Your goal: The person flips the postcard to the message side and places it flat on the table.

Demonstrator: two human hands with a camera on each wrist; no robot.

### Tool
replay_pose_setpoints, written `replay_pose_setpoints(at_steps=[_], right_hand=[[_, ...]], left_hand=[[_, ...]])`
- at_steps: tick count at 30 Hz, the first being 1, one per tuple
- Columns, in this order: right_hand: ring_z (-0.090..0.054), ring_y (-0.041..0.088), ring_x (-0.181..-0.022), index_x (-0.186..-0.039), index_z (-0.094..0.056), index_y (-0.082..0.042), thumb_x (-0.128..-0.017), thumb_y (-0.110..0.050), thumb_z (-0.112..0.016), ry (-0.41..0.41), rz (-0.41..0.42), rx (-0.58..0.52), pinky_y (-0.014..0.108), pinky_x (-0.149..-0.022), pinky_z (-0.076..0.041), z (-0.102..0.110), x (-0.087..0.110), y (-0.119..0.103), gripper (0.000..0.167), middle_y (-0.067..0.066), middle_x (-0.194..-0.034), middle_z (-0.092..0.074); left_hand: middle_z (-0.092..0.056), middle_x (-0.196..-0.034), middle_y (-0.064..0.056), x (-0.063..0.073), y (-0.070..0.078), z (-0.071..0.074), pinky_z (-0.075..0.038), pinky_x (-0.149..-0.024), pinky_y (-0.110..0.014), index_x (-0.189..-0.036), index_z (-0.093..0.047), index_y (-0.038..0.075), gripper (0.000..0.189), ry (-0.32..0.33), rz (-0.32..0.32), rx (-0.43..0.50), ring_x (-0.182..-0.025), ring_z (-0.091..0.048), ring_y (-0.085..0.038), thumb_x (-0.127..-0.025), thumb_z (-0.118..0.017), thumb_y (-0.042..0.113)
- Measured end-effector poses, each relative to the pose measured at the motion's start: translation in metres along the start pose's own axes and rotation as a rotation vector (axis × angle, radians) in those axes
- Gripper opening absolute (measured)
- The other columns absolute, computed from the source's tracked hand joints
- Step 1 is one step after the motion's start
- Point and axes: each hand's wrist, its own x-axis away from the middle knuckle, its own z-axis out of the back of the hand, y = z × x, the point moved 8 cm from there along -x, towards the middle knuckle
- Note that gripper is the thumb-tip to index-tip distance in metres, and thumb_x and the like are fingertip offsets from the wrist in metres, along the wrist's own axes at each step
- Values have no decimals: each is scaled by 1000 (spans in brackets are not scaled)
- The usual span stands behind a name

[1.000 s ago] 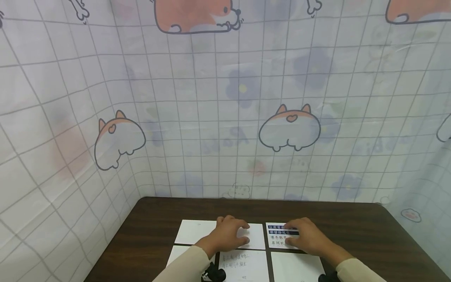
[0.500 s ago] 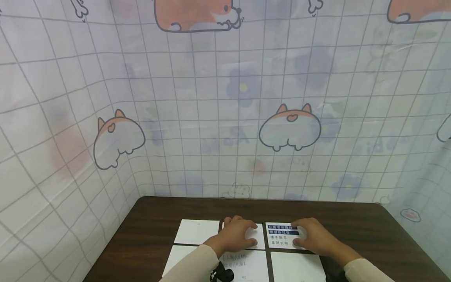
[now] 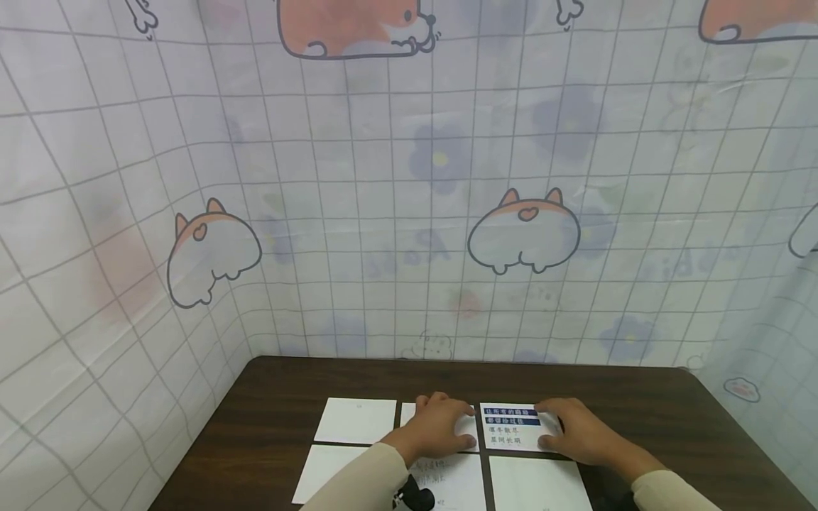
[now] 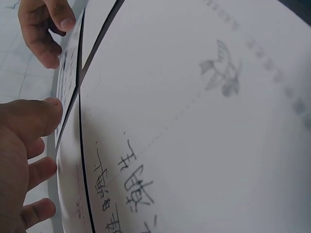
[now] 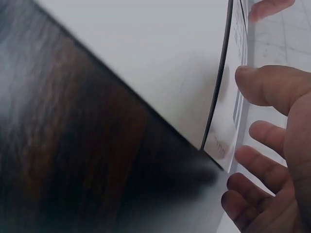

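White paper cards lie in two rows on the dark table. The far right card point(image 3: 505, 430) bears printed lines, two of them on dark blue bands. My right hand point(image 3: 583, 430) is at that card's right edge, thumb and index finger spread apart. My left hand point(image 3: 436, 427) is over the far middle card point(image 3: 469, 426) and hides most of it, fingertips near its right edge. Nearer lies a card with handwriting point(image 3: 455, 482), partly behind the left sleeve; the left wrist view shows a small bird drawing point(image 4: 221, 73) on it. Both hands have relaxed, parted fingers.
A blank-looking card point(image 3: 538, 484) lies at near right. Two more are on the left, one far point(image 3: 358, 420) and one near point(image 3: 322, 470). Narrow gaps separate the cards. A patterned curtain point(image 3: 383, 213) hangs behind the brown table point(image 3: 217, 440). A black wrist device point(image 3: 418, 495) shows below the left sleeve.
Both hands have slid to the right over the far row. More of the printed card's lines and of the far left card now show. The cards have kept their places.
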Motion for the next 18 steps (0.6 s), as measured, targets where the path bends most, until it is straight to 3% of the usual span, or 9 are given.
replay_pose_setpoints(at_steps=[18], right_hand=[[-49, 49, -129, -134, -62, -1, -80, -19, -85, -46, 48, 47, 66, -104, -37, 5, 4, 0, 62, 19, -136, -61]], left_hand=[[-63, -135, 14, -11, 8, -2, -28, -93, -44, -136, -64, 24, 51, -11, 21, -19, -124, -47, -18, -91, -74, 45]])
